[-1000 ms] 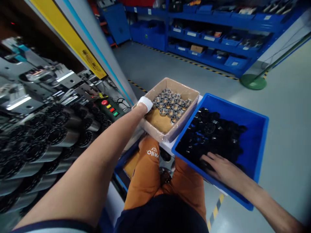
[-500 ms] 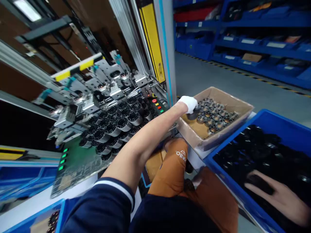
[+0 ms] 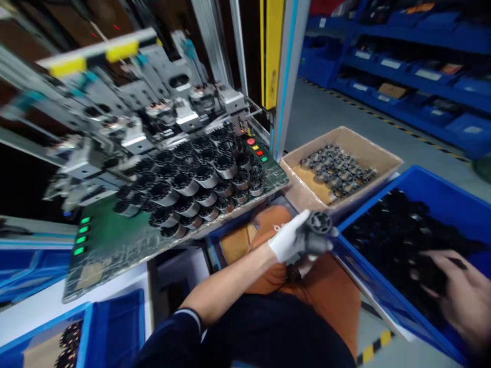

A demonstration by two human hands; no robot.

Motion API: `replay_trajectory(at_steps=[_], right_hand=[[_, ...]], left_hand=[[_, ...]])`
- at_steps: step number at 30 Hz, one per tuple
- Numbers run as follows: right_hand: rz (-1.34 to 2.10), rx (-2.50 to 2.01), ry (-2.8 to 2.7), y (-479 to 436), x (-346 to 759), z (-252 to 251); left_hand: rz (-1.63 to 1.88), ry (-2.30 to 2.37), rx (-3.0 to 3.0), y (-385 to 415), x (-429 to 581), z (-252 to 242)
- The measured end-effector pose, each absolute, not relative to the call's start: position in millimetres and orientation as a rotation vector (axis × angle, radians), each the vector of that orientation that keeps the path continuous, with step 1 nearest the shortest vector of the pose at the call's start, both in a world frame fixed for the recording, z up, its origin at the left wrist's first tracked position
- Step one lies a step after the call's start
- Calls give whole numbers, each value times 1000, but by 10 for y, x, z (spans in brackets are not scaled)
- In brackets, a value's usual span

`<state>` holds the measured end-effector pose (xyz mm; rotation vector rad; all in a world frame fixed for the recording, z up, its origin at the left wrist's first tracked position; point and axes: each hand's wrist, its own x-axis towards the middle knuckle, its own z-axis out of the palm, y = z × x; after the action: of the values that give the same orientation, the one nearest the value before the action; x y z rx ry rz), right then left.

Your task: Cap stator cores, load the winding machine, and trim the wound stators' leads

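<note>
My left hand [image 3: 288, 241], in a white glove, is closed around a stator core [image 3: 320, 222] above my lap; its slotted dark end faces up. My bare right hand [image 3: 462, 291] is inside the blue bin [image 3: 452, 202], its fingers curled around a black plastic part [image 3: 433, 273] whose exact shape is blurred. Loose black parts [image 3: 399, 225] fill the bin around that hand. Beyond my left hand, a cardboard box [image 3: 307, 190] lined with plastic has rows of stator cores [image 3: 339, 168] standing in it.
Stacked stators with black caps [image 3: 207, 176] cover much of the green machine table [image 3: 115, 240]. Behind them stands a row of metal fixtures [image 3: 187, 120]. A red button [image 3: 251, 142] is at the table's corner. Blue shelving [image 3: 414, 76] lies across the aisle.
My left hand has come out of the cardboard box toward me, bringing a stator core. My right hand has stayed in the blue bin, shifting slightly right. The view has turned somewhat.
</note>
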<state>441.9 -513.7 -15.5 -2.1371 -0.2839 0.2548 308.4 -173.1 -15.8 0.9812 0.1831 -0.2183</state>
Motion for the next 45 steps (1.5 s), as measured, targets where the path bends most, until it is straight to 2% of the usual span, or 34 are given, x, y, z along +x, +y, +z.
replay_trajectory(at_steps=[2, 6, 11, 13, 19, 25, 31, 45], right_hand=[[313, -1779, -162, -4840, 3979, 133], [342, -1661, -291, -4195, 3228, 421], [-84, -1587, -791, -3593, 2821, 474], [-144, -1654, -906, -3478, 2752, 508], [65, -1684, -929, -3632, 2758, 693], [72, -1854, -1056, -3748, 2819, 745], [31, -1853, -965, -3685, 2811, 713], [-9, -1850, -826, -3680, 2769, 519]], left_hand=[[-198, 223, 878, -1940, 2734, -334], [-142, 281, 728, -2140, 2191, -343], [151, 270, 837, -2129, 1975, -111], [163, 247, 870, -2120, 1953, -59], [112, 250, 886, -2064, 1858, -45], [147, 281, 1021, -2044, 1772, -19], [92, 309, 868, -2064, 1785, 16], [278, 230, 1255, -2052, 1735, -6]])
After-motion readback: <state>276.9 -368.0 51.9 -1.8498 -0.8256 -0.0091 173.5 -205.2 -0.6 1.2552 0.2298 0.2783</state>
